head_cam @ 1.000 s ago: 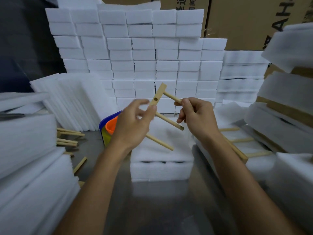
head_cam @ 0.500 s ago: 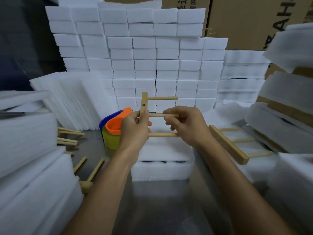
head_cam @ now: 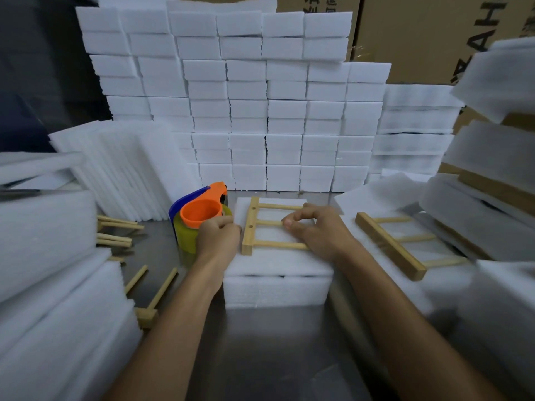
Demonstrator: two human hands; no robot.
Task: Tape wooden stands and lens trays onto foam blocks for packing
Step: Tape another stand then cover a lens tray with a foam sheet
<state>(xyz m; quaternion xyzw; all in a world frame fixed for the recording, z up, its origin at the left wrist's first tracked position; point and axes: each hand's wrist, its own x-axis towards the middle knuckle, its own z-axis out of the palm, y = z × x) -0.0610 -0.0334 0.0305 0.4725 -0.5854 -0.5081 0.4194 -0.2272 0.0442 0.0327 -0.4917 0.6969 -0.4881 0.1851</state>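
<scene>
Right hand [head_cam: 315, 228] pinches wooden stand [head_cam: 250, 230] on foam block [head_cam: 278, 264]; left hand [head_cam: 218, 237] seemingly grips tape dispenser [head_cam: 199, 215]

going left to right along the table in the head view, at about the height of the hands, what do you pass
loose wooden sticks → tape dispenser → left hand → wooden stand lying on the foam block → right hand → second wooden stand

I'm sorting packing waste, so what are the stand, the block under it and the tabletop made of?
Stand: pale unfinished wood, by its matte tan look. Block: soft white foam, fuzzy layered edges. Tabletop: likely stainless steel, grey and dully reflective.
</scene>
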